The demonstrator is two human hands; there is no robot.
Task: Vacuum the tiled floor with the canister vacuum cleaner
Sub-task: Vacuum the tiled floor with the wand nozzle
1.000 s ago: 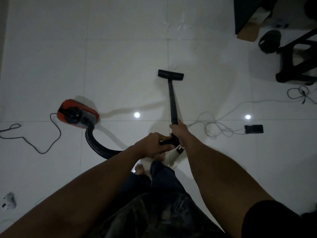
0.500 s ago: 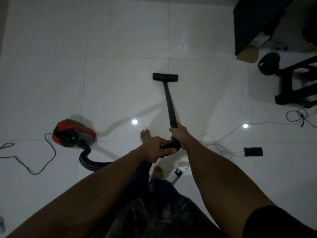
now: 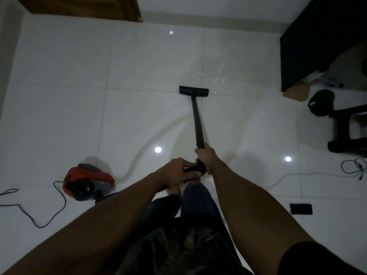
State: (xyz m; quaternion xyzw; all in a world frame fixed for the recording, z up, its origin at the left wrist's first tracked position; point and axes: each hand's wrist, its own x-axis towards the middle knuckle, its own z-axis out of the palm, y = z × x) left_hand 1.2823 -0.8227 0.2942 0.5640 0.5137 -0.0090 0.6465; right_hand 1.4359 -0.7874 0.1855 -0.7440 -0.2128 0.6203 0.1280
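Forearms and dark trouser legs fill the near part of the view and cover most of the black vacuum hose (image 3: 102, 197). Only a short stub shows where it leaves the red-and-grey canister body (image 3: 88, 183), which sits well to the near left of the flat black floor nozzle (image 3: 194, 90). Toes of a bare foot (image 3: 174, 191) barely show under the hands.

Right of the nozzle, a tall black cabinet (image 3: 301, 46) and a black plastic stool (image 3: 349, 133) are cut off by the frame edge. A dark rounded object (image 3: 320, 103) between them is too dim to identify.

The nozzle lies flat on the glossy white tiled floor (image 3: 139, 66), across a grout line, with small white scraps (image 3: 215, 76) just beyond it to the right. Bare tile stretches left of the nozzle and beyond it as far as a brown wooden door (image 3: 89, 6). A thin black power cord (image 3: 40, 227) loops near-left of the nozzle, beside the canister. A white cable (image 3: 288, 174) and a flat dark phone-like slab (image 3: 300, 209) lie near-right.

The right hand (image 3: 206, 157) is wrapped round the near end of the straight black wand tube (image 3: 197, 124), fingers curled about it. The left hand (image 3: 175, 171) clasps the black curved handle (image 3: 193, 169) just behind; whether the two hands touch cannot be told.
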